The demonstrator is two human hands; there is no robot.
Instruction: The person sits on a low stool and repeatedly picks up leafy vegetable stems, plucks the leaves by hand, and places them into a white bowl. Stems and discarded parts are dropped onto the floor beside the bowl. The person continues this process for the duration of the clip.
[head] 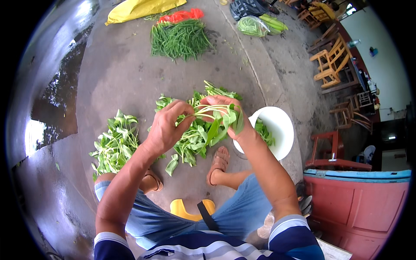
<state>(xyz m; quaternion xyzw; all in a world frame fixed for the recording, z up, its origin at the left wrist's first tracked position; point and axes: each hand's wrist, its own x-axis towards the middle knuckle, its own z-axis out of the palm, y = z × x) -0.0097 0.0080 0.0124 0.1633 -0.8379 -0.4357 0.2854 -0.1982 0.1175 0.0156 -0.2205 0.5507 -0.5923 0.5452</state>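
Observation:
My left hand pinches the cut ends of a small bunch of leafy green stems between thumb and fingers. Around the leafy side of that bunch curls my right hand, its palm partly hidden by leaves. Beneath both hands a pile of leafy greens lies on the concrete floor. Another heap of the same greens is at the left, near my knee. A white bucket with some green leaves inside stands beside my right forearm.
Thin dark green stalks lie farther ahead by a red plastic bag and a yellow sack. A clear bag of green vegetables is at the upper right. Wooden chairs and a red cabinet line the right side. Wet floor shines at left.

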